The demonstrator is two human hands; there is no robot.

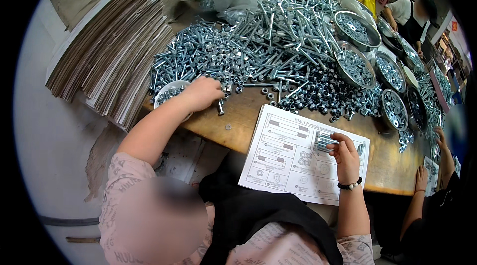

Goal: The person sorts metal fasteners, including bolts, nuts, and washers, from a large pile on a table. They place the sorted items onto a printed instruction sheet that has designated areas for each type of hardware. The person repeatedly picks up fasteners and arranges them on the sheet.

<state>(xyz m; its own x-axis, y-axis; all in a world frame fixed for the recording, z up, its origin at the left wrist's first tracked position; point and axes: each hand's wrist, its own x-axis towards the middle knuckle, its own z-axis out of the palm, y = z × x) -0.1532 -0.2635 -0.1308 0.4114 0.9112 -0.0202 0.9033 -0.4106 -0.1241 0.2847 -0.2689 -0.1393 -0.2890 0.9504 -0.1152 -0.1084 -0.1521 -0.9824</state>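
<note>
My left hand point(202, 94) reaches to the near edge of a heap of loose nuts point(231, 61). Its fingers are bent together, and their tips are partly hidden, so what they hold does not show. Just below them is a short bolt point(221, 108). My right hand point(346, 157), with a dark bead bracelet at the wrist, is curled round a bundle of several silver bolts point(324, 140). The bundle is above a printed sheet point(278, 165) with drawings of bolts, nuts and washers. This sheet tops a small stack at the table's front edge.
Long bolts point(293, 21) heap up behind; dark nuts point(318, 88) spread nearer. Metal bowls of washers point(354, 66) line the right. A white bowl point(171, 91) of small parts sits under my left forearm. Stacked cardboard sheets point(114, 51) stand left. Other people work at the back and right.
</note>
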